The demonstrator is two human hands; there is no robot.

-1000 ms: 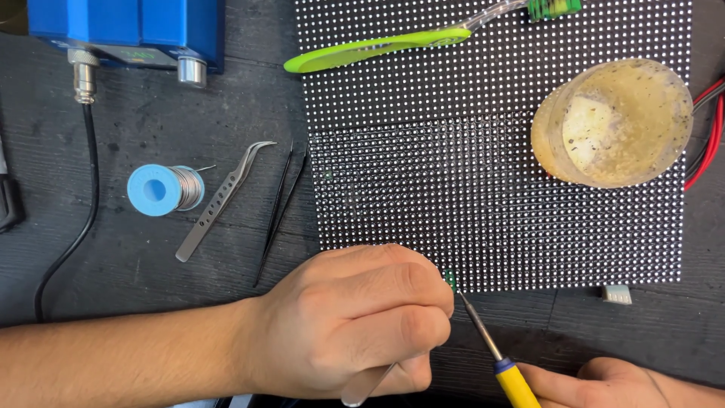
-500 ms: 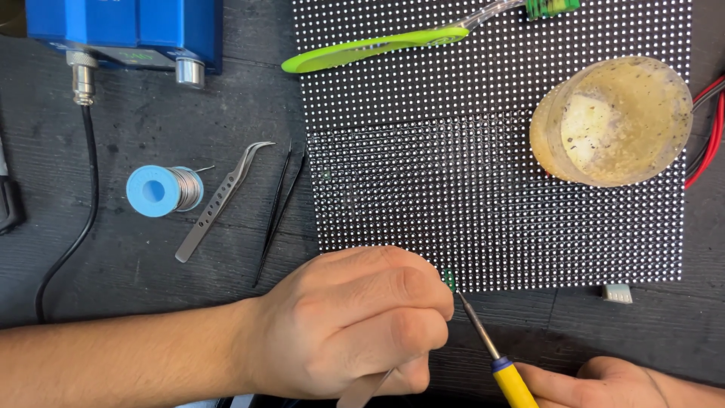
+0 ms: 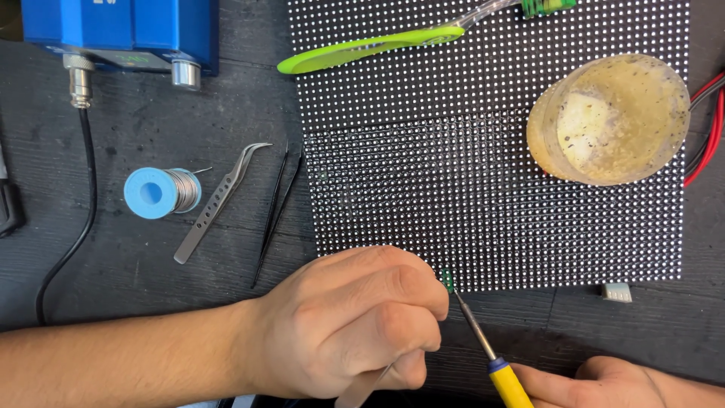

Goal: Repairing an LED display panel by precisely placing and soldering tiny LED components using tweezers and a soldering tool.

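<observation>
Hands: left [image 3: 347, 325] fisted round half-hidden tweezers [image 3: 362, 387]; right [image 3: 619, 381], mostly cropped, grips soldering iron [image 3: 483, 344].

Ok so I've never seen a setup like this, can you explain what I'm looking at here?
This is one view from a camera worn on a person's head, looking down at a dark workbench. The left hand holds metal tweezers at the lower edge of a black dotted light panel. The right hand holds a yellow-handled soldering iron, its tip by a small green part. Nearby lie a solder spool, spare tweezers, a green tool, a round tub and a blue box.
</observation>
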